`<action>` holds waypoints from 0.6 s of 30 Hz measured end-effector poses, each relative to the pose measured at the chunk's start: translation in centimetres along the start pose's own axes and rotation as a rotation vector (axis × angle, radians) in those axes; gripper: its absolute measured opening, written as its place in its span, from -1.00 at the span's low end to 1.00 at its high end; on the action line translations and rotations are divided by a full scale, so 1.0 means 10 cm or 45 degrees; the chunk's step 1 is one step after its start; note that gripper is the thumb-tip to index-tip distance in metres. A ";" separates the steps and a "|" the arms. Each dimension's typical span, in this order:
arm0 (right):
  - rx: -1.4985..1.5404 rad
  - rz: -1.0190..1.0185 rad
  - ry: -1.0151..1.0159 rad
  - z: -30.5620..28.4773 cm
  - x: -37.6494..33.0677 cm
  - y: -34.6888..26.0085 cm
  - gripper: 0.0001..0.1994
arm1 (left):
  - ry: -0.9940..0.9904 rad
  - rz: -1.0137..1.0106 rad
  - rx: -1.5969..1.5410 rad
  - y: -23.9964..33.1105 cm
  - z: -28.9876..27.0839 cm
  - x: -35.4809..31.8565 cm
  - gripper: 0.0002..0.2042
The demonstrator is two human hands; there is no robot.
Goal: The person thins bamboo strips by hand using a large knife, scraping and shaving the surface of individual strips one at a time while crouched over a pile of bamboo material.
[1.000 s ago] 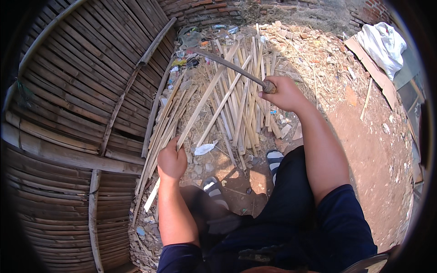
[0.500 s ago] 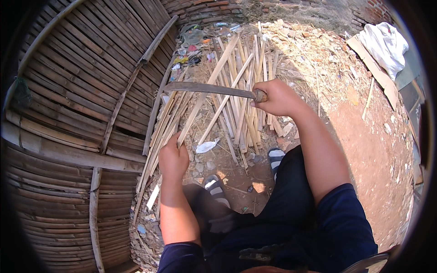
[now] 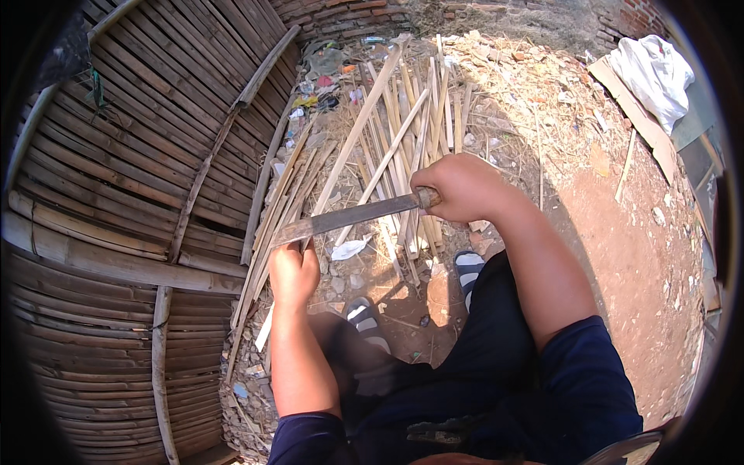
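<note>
Wooden strip [image 3: 360,124], clamped in left fingers [image 3: 310,261], passes beneath a machete [image 3: 364,214] gripped in right fingers [image 3: 428,180]

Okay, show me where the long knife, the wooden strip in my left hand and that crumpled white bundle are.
Long knife [image 3: 363,214]: head view, middle of the blade.
Wooden strip [image 3: 358,128]: head view, midway along its pale length.
White bundle [image 3: 656,77]: head view, middle of its crumpled surface.
</note>
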State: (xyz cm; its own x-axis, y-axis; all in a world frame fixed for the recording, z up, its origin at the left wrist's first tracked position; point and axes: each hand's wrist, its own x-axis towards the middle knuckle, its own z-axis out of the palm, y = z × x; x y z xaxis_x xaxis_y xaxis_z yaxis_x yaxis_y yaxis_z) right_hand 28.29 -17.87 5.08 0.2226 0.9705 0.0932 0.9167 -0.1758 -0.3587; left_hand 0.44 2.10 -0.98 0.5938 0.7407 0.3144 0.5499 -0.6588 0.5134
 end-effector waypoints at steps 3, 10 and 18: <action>0.055 0.164 0.289 -0.11 -0.05 0.25 -0.72 | -0.038 -0.159 0.029 0.15 -0.13 0.01 -0.73; 0.198 0.414 0.479 -0.13 -0.10 0.43 -0.67 | -0.031 -0.146 -0.042 0.14 -0.11 0.01 -0.74; -0.045 0.008 0.155 0.01 -0.01 -0.03 -0.77 | 0.001 0.075 -0.093 0.03 -0.01 0.02 -0.76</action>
State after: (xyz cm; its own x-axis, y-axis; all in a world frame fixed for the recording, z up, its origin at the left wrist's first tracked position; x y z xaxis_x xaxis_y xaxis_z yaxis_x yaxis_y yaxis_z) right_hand 27.97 -17.91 5.13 0.2649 0.9425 0.2038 0.9258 -0.1895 -0.3272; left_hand 0.63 2.08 -0.71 0.6234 0.7011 0.3461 0.4698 -0.6897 0.5510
